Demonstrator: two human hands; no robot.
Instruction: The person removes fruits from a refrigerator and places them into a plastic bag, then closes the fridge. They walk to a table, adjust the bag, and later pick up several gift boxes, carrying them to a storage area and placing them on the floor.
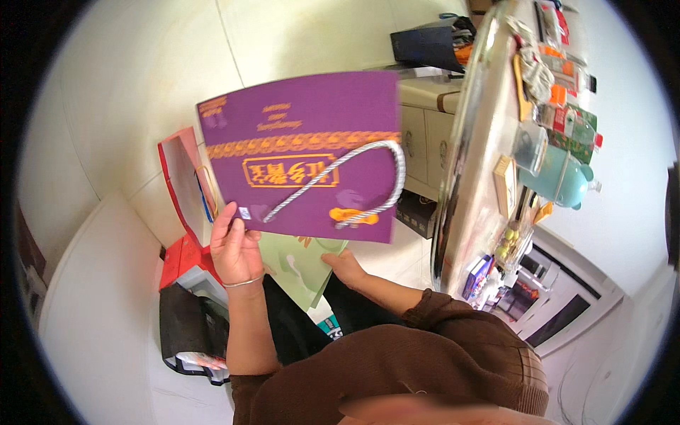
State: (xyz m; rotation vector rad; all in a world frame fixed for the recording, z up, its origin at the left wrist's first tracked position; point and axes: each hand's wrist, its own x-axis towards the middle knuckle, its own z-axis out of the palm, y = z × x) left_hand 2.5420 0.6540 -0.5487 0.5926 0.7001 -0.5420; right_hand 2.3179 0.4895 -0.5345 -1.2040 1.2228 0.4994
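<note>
My left hand (236,249), with a bangle on its wrist, pinches the lower left corner of a flat purple paper gift bag (319,106). The bag bears gold writing and a patterned band. Its grey twisted rope handle (396,175) loops across the front. Below it, my right hand (342,265) grips the edge of a light green paper bag (289,271), which lies partly behind the purple one, over my lap.
Red paper bags (183,260) and a black bag (183,324) stand at the left. At the right runs a long table (451,212) crowded with containers and bottles. Beyond are a dark blue bag (425,48), a pale cabinet (419,138) and a black box (417,212).
</note>
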